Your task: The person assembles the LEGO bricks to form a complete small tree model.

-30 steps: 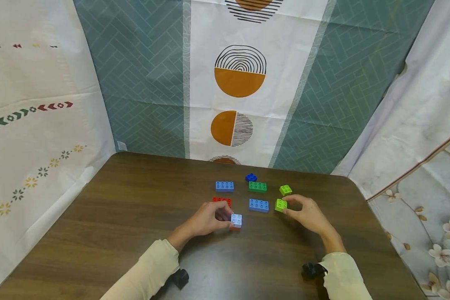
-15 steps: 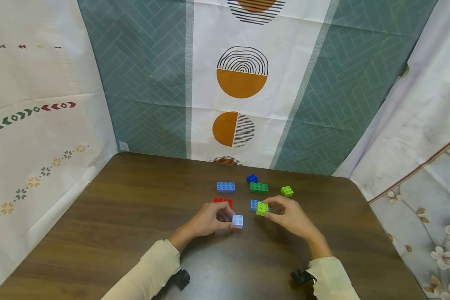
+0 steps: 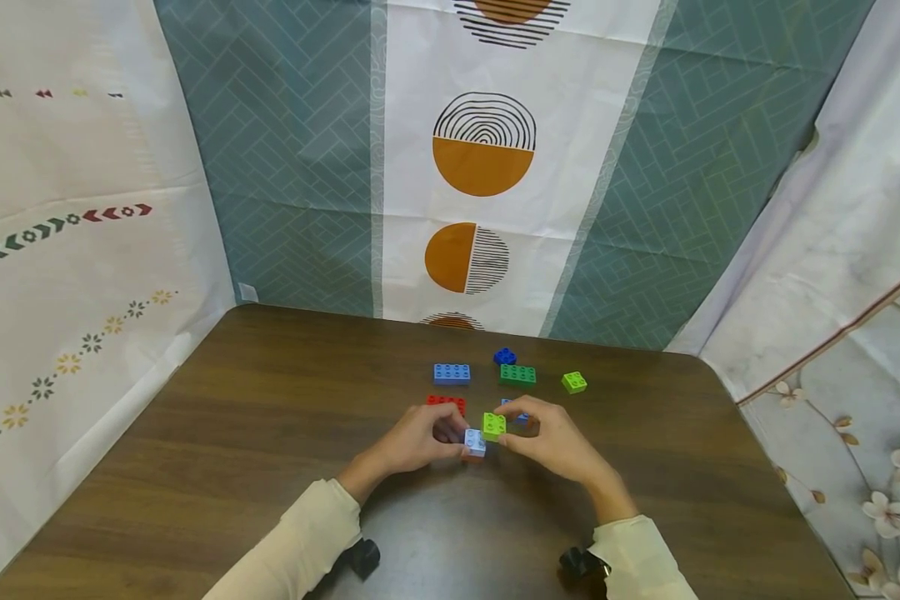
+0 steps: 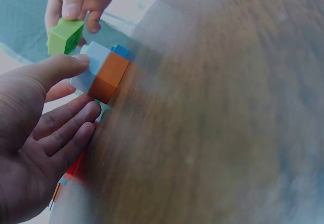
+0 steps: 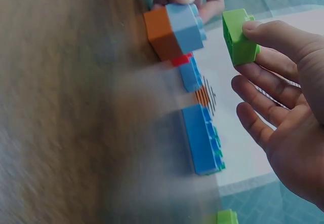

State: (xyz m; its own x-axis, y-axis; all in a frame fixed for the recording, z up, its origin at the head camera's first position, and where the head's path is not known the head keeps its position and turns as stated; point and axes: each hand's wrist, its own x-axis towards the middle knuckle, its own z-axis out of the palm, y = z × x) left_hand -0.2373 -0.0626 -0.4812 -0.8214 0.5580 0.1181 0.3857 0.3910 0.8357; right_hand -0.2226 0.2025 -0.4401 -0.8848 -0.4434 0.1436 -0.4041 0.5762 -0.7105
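A light blue brick (image 3: 475, 442) sits on top of an orange brick (image 4: 109, 77), the two forming a small stack on the table. My left hand (image 3: 417, 439) pinches this stack between thumb and fingers from its left side. In my right hand (image 3: 557, 440) a lime green brick (image 3: 493, 426) is pinched between thumb and fingers. The right wrist view shows the lime green brick (image 5: 239, 36) raised off the table, apart from the light blue brick (image 5: 185, 29) and a little above its level.
Behind the hands lie a red brick (image 3: 447, 405), a blue brick (image 3: 452, 374), a green brick (image 3: 517, 375), a dark blue brick (image 3: 505, 357) and a second lime green brick (image 3: 573, 382). Another blue brick (image 5: 198, 140) is partly covered by my right hand in the head view.
My right hand has picked the lime green brick off the table and carried it left, past the blue brick, to beside the stack. The left hand has stayed in place on the stack.
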